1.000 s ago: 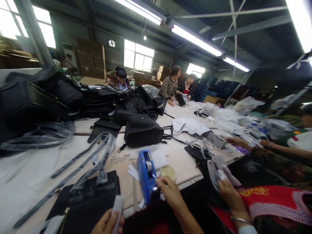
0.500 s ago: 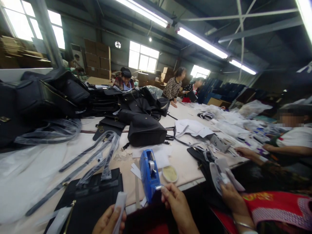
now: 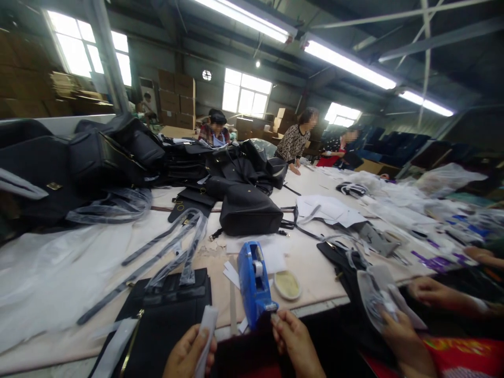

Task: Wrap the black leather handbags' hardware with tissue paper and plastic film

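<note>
My left hand [image 3: 191,350] is closed around a narrow, whitish strip of soft wrapping [image 3: 207,336], standing upright above a black handbag [image 3: 165,325]. A blue tape dispenser [image 3: 252,283] holding a tape roll [image 3: 258,269] stands on the table ahead. Just below its front tip, my right hand [image 3: 293,338] pinches thumb and forefinger together on the end of the tape, of which hardly anything shows. The handbag lies at the left, with straps in clear plastic [image 3: 189,247] across it. Dark material is on my lap between the hands.
Beside the dispenser sits a round dish [image 3: 287,285] of yellowish material. Black bags [image 3: 252,210] are piled behind it, and white paper sheets [image 3: 328,210] lie right of them. Close on my right, a co-worker's hands [image 3: 401,331] handle a wrapped black bag [image 3: 346,278].
The view has swung left, so everything sits further right. My right hand has moved slightly down relative to the dispenser's tip. My left hand still holds the strip.
</note>
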A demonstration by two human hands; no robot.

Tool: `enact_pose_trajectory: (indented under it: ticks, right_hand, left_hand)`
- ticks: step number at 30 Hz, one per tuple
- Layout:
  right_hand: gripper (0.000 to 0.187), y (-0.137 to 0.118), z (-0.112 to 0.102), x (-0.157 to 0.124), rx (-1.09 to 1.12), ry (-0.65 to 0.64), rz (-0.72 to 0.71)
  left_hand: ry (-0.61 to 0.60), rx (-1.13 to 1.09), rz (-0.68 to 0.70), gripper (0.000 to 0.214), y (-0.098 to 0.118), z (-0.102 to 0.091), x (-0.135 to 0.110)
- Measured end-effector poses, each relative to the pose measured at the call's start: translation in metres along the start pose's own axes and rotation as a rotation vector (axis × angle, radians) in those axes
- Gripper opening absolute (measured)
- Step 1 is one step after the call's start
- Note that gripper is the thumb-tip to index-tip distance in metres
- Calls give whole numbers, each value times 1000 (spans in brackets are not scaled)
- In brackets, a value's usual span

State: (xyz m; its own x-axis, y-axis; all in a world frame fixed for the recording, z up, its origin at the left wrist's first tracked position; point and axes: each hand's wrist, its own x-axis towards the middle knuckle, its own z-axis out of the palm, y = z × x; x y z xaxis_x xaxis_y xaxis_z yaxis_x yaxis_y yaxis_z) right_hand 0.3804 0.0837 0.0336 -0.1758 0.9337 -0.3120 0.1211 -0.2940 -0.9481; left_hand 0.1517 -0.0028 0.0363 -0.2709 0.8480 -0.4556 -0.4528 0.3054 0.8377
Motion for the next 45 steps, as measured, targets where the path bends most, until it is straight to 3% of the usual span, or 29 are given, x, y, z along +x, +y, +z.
enact_pose_trajectory:
  ticks: [5, 8, 12, 15, 17, 23, 27, 31, 34, 39, 45]
  right_hand:
    - [39, 6, -12, 3, -383, 47, -113]
    - [44, 22, -6, -3, -380, -18, -78]
    - [44, 12, 31, -21, -199, -256, -107]
    - [35, -23, 64, -30, -220, -448, -237]
    - [30, -46, 80, -31, -294, -508, -317]
    - [22, -69, 94, -23, -538, -359, -317]
    - [22, -69, 93, -23, -549, -312, -255]
    - [21, -63, 91, -23, -514, -259, -188]
    - [17, -55, 89, -20, -417, -217, -124]
    - [19, -42, 90, -13, -200, -273, -58]
    - [28, -40, 87, -9, -42, -390, -5]
  left_hand:
    - [-8, -9, 47, 47, 8, 7, -6]
    - [-22, -13, 47, 47, 11, 7, -9]
    - [-37, 5, 64, 46, 6, 8, -9]
    - [-50, 38, 92, 44, -3, 8, -6]
    - [-68, 108, 139, 42, -8, 8, -4]
    - [11, 505, 453, 37, -11, 4, -12]
    - [70, 503, 571, 36, -17, 4, -15]
    - [148, 462, 542, 30, -22, 8, -15]
    - [140, 456, 521, 29, -16, 9, -19]
    - [-4, 408, 421, 34, -3, 6, -21]
    - [-200, 168, 217, 42, -4, 1, -14]
